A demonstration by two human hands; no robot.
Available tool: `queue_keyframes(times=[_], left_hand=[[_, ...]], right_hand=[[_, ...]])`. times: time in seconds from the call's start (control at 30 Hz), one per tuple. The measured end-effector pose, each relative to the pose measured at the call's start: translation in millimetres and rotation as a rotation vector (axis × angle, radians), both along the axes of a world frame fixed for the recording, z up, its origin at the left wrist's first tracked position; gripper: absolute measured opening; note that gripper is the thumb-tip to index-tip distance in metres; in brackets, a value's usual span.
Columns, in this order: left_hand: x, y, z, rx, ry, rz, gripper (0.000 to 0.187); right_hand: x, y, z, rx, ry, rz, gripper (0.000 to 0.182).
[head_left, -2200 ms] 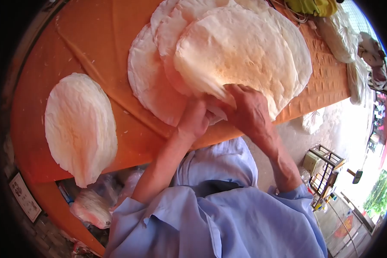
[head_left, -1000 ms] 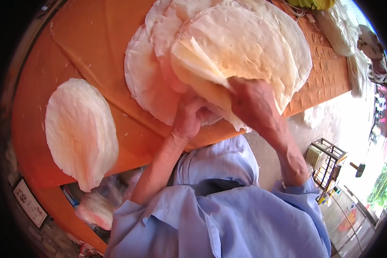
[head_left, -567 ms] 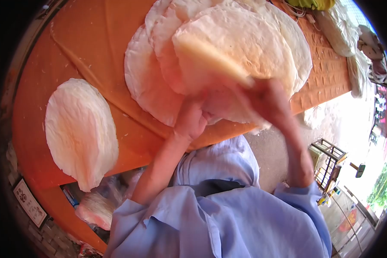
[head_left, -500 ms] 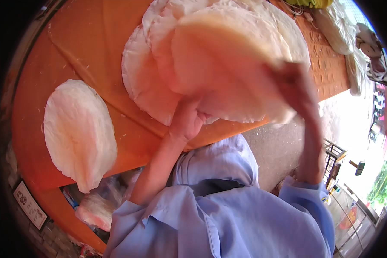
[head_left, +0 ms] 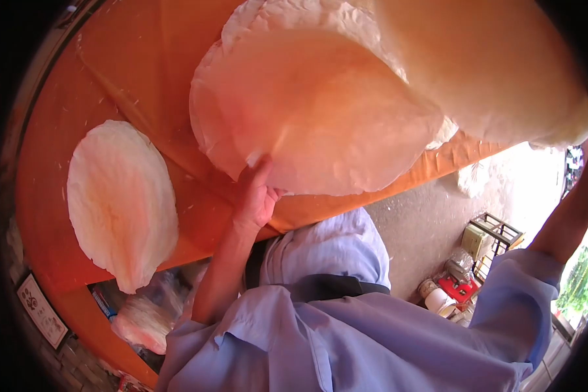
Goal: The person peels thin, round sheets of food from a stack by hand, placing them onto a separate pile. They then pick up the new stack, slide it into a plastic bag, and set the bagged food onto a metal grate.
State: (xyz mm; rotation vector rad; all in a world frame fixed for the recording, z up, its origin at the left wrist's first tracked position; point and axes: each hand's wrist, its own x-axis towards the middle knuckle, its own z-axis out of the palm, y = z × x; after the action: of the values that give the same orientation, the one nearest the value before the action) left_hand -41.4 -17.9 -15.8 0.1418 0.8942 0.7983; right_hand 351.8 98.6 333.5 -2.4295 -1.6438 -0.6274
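Round, thin, pale sheets lie on an orange-covered table (head_left: pixel 144 46). My left hand (head_left: pixel 258 196) pinches the near edge of a wide translucent sheet (head_left: pixel 320 111) on top of the pile (head_left: pixel 294 16). Another large sheet (head_left: pixel 490 65), blurred, is raised at the upper right. My right forearm reaches up beside it at the right edge; the right hand itself is hidden or out of view. A separate oval pale sheet (head_left: pixel 121 202) lies at the table's left side, its lower tip over the near edge.
Plastic-wrapped pale material (head_left: pixel 144 320) sits below the table at the lower left. A framed card (head_left: pixel 42 310) stands at the far left. On the floor to the right are a metal-framed stand (head_left: pixel 493 238), a red item (head_left: pixel 458 287) and a white container (head_left: pixel 440 302).
My right arm has swung outward to the right, and a large sheet is now lifted at the upper right. My left hand has shifted slightly left and down.
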Motion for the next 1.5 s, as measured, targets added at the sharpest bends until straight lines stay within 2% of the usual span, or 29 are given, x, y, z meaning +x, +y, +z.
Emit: queue_keyframes(times=[0.03,0.13,0.23,0.33,0.4,0.43,0.5,0.57,0.6,0.67,0.73,0.87,0.9,0.93,1.0,1.1,1.2,1.23,1.33,1.37,1.43,1.47,1.5], left_hand=[[-2,-2,0,-0.016,0.018,0.024,0.031],[-21,-10,-7,0.0,0.046,0.0,0.035],[-29,-15,-4,-0.004,0.111,0.087,0.034],[-38,-17,-2,0.046,0.131,0.17,0.032],[-50,-17,-4,0.032,0.152,0.108,0.034],[-56,-17,-5,0.025,0.165,0.079,0.036],[-64,-21,-6,0.018,0.151,0.084,0.039],[-63,-21,-3,0.022,0.12,0.102,0.042],[-60,-23,4,0.026,0.103,0.121,0.043],[-57,-29,21,0.034,0.076,0.144,0.045],[-52,-33,33,0.048,0.046,0.167,0.045],[-45,-50,39,0.04,0.045,0.149,0.046],[-46,-55,37,0.022,0.065,0.159,0.046],[-48,-56,37,0.019,0.042,0.149,0.045],[-51,-60,35,0.008,-0.004,0.135,0.045],[-45,-74,30,-0.037,0.087,0.187,0.049],[-50,-66,35,0.036,-0.118,0.175,0.06],[-51,-66,37,0.048,-0.185,0.164,0.063],[-45,-63,57,-0.051,-0.178,0.318,0.065],[-44,-65,49,0.005,-0.157,0.299,0.058],[-36,-56,43,0.057,0.139,0.217,0.055],[-33,-56,41,0.072,0.293,0.177,0.055],[-32,-56,39,0.058,0.307,0.234,0.049]], right_hand=[[2,3,6,0.008,-0.062,0.007,0.037],[21,15,16,-0.042,0.082,0.165,0.043],[2,31,4,-0.133,-0.362,0.23,0.049],[60,79,-4,-0.189,-0.347,0.087,0.053],[121,104,11,-0.203,-0.36,0.166,0.053],[123,111,15,-0.21,-0.364,0.208,0.053],[107,113,21,-0.381,-0.871,0.258,0.052],[43,86,33,-0.36,-0.36,0.25,0.046],[-16,62,14,-0.276,-0.2,0.298,0.042],[-83,15,-28,-0.217,-0.018,0.458,0.029],[-140,-29,-74,-0.261,0.156,0.635,0.018],[-216,-77,-199,-0.471,0.585,0.866,0.018],[-228,-85,-223,-0.64,0.561,0.848,0.012],[-235,-86,-236,-0.644,0.56,0.893,0.002],[-239,-90,-223,-0.727,0.531,0.865,0.004],[-255,-104,-204,-0.602,0.53,0.905,0.006],[-278,-129,-246,-0.671,0.595,0.963,0.022],[-278,-135,-249,-0.698,0.626,0.946,0.028],[-272,-152,-243,-0.73,0.73,0.939,0.043],[-267,-160,-237,-0.698,0.767,0.974,0.047],[-251,-171,-227,-0.696,0.826,1.039,0.061],[-240,-187,-232,-0.525,0.924,0.956,0.05],[-222,-204,-239,-0.588,1.103,0.811,0.053]])
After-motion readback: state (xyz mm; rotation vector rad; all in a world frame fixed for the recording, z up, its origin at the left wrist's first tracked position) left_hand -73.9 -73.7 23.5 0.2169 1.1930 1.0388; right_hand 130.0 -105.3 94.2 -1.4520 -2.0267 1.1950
